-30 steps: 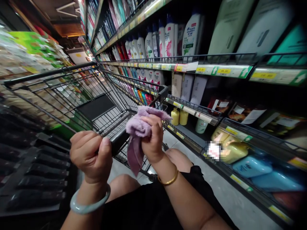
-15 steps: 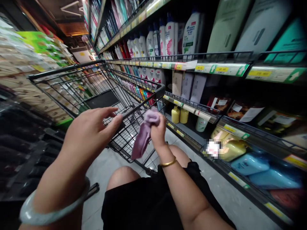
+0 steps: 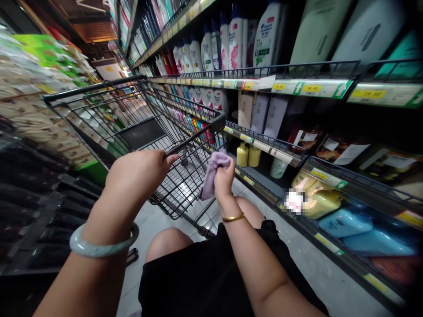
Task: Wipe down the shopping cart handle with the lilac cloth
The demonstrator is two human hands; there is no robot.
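Note:
A black wire shopping cart point(image 3: 109, 119) stands in front of me in a shop aisle. My left hand point(image 3: 140, 169) reaches out to the cart's near rim, fingers curled over the black bar point(image 3: 194, 136). My right hand point(image 3: 224, 178) is closed around a crumpled lilac cloth point(image 3: 213, 169), which hangs down against the cart's right side, just below the rim corner. A pale jade bangle sits on my left wrist and a gold bangle on the right. My knees and black shorts show below.
Shelves on the right carry shampoo bottles point(image 3: 231, 42), boxes, two small yellow bottles point(image 3: 247, 155) and refill pouches point(image 3: 343, 220) on the low shelf. Stacked packaged goods point(image 3: 39, 101) line the left side. Grey floor tiles run beneath the cart.
My left hand let go of the cart handle, opened, then reached forward and closed on the cart's rim bar. The cart sits farther from me. My right hand moved forward with the cloth.

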